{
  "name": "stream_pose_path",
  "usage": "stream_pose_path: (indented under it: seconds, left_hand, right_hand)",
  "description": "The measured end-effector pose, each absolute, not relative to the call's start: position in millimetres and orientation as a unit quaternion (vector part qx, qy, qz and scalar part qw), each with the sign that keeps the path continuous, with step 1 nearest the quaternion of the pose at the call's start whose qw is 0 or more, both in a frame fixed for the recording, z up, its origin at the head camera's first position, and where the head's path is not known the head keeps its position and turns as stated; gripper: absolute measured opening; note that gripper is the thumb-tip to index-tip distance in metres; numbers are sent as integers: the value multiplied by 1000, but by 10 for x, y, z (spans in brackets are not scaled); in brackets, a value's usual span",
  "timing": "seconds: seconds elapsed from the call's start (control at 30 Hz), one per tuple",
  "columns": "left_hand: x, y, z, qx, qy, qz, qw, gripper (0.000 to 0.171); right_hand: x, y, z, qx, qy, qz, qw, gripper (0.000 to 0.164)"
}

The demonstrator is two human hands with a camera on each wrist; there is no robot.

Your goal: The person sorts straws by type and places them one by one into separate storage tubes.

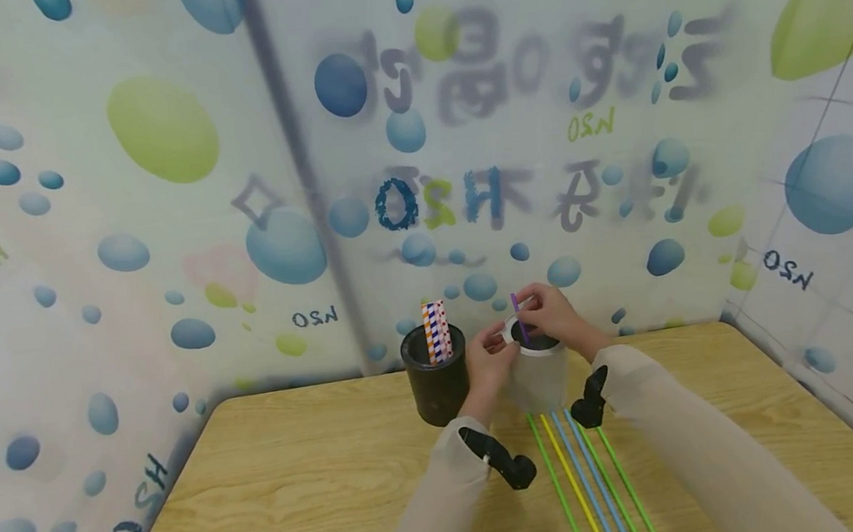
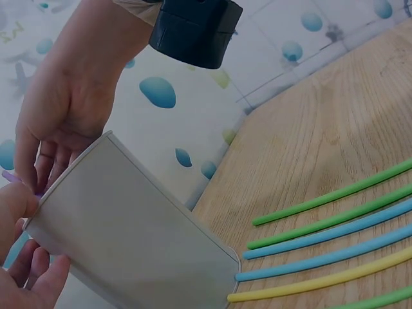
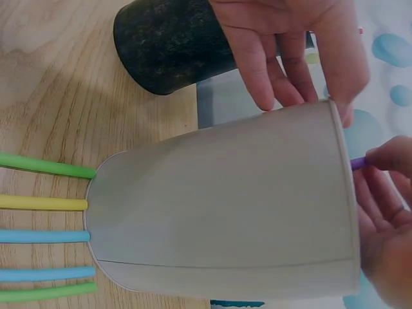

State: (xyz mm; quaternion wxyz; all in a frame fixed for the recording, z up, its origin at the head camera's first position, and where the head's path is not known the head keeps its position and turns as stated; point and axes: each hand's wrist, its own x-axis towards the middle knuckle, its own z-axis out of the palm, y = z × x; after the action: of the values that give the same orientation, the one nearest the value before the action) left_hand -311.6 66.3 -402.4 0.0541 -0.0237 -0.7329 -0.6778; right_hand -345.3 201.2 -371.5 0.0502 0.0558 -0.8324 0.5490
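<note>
A light grey, nearly white cup (image 1: 539, 382) stands on the table, its dark inside showing from above. My left hand (image 1: 491, 365) holds it at the left rim, thumb over the edge and fingers along the outer wall (image 3: 277, 77). Over the mouth, my right hand (image 1: 557, 316) pinches a thin purple straw (image 1: 516, 305) between thumb and fingers. The straw leans slightly, with its lower part within the cup's opening; the wall hides its end in both wrist views. A bit of purple straw (image 3: 358, 163) shows beyond the rim in the right wrist view.
Left of the grey cup, a black cup (image 1: 437, 395) contains several patterned paper straws (image 1: 437, 332). Several long straws in green, yellow (image 1: 575, 484) and blue lie side by side in front of the grey cup. A printed cloth wall (image 1: 368, 287) rises behind the wooden table (image 1: 285, 469).
</note>
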Motion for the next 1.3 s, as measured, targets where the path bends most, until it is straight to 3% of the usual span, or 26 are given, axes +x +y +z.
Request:
stream_pose_path:
  seconds: [0.63,1.3]
  left_hand:
    - [-3124,666,-4018,-29,-727,-683,57,35]
    - [-3146,679,-4069,-29,-723,-687,68,36]
  right_hand:
    - [-3460,1929,-3670,-42,-859,508,49,27]
    - [-3332,2067,-3557,-18,-850,524,44,28]
